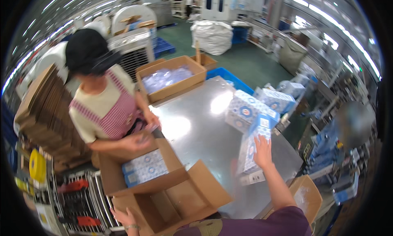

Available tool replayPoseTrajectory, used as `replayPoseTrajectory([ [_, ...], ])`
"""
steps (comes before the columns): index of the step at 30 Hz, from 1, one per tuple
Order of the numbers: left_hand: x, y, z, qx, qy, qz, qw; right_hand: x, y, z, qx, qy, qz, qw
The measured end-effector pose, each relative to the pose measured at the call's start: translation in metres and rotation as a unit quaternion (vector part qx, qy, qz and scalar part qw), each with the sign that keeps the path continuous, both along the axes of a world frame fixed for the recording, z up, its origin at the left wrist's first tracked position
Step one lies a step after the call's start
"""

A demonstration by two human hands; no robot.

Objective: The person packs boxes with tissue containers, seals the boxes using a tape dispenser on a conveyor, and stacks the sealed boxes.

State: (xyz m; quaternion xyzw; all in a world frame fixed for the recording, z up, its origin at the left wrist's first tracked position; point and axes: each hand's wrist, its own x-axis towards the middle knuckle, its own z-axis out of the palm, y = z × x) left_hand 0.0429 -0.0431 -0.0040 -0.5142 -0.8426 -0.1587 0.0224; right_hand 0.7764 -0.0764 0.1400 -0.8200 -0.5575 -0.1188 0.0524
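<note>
My right hand (263,152) lies with fingers stretched over a blue-and-white plastic-wrapped pack (248,157) on the right part of the metal table. Other such packs (245,109) stand just beyond it. At the lower left, my left hand (124,219) rests against the side of an open cardboard box (192,197), fingers apart. Nothing shows inside this box. Behind it stands a second open box (111,174) holding blue-and-white packs (146,167). A co-worker in a black cap and striped apron (110,105) holds both hands above that second box; what they hold is unclear.
The metal table (192,125) spans the middle. On its far side sits a cardboard box (174,86) of clear plastic bags. Flattened cartons (47,117) are stacked at left, near a roller conveyor (100,199). Machinery (327,158) and an open carton (311,195) lie at right.
</note>
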Motion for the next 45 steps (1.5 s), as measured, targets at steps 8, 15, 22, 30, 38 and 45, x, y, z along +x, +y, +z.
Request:
replayPoseTrajectory([
  [8, 0.260, 0.055, 0.144, 0.149, -0.090, -0.454, 0.874, 0.076, 0.046, -0.011, -0.032, 0.307, -0.285, 0.908],
  [15, 0.509, 0.035, 0.175, 0.013, 0.024, -0.692, 0.722, 0.060, 0.038, 0.056, 0.000, 0.209, -0.201, 0.957],
  [22, 0.593, 0.048, 0.115, -0.139, -0.003, -0.760, 0.635, 0.260, 0.084, -0.010, -0.054, 0.016, -0.165, 0.985],
  [30, 0.550, 0.047, 0.150, 0.006, 0.150, -0.907, 0.394, 0.182, 0.066, -0.025, -0.067, 0.185, -0.122, 0.973],
  [38, 0.381, 0.050, 0.273, 0.158, 0.097, -0.851, 0.492, 0.017, -0.117, 0.019, -0.206, 0.160, -0.240, 0.935],
  [45, 0.184, 0.031, 0.248, 0.036, -0.170, -0.716, 0.676, -0.008, -0.128, -0.006, 0.003, 0.373, -0.314, 0.873],
])
